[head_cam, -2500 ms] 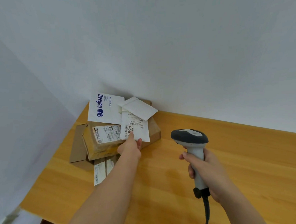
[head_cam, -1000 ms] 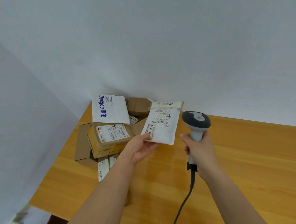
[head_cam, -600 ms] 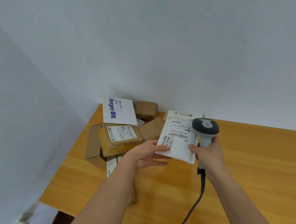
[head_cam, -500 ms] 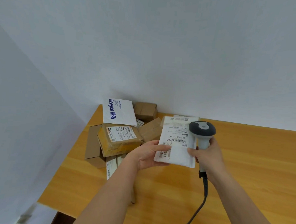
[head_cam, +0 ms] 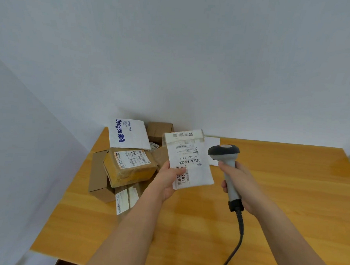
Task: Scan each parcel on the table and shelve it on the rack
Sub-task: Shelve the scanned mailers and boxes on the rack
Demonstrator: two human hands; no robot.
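My left hand holds a white mailer parcel upright above the wooden table, thumb across its lower label, barcodes facing me. My right hand grips the handle of a grey barcode scanner, its dark head just right of the parcel. The scanner's cable trails down toward me. Left of my hands lies the parcel pile: a white Deeyeo mailer, a taped brown box with a label, and a small brown box at the back.
A flat open carton lies under the pile, with two narrow labelled packets in front. A white mailer lies flat behind the scanner. White walls close the left and back. The table's front edge runs at lower left. No rack in view.
My left hand lifted the white mailer off the pile and brought it toward me. My right hand let go of the mailer's edge, and the scanner now stands apart to its right.
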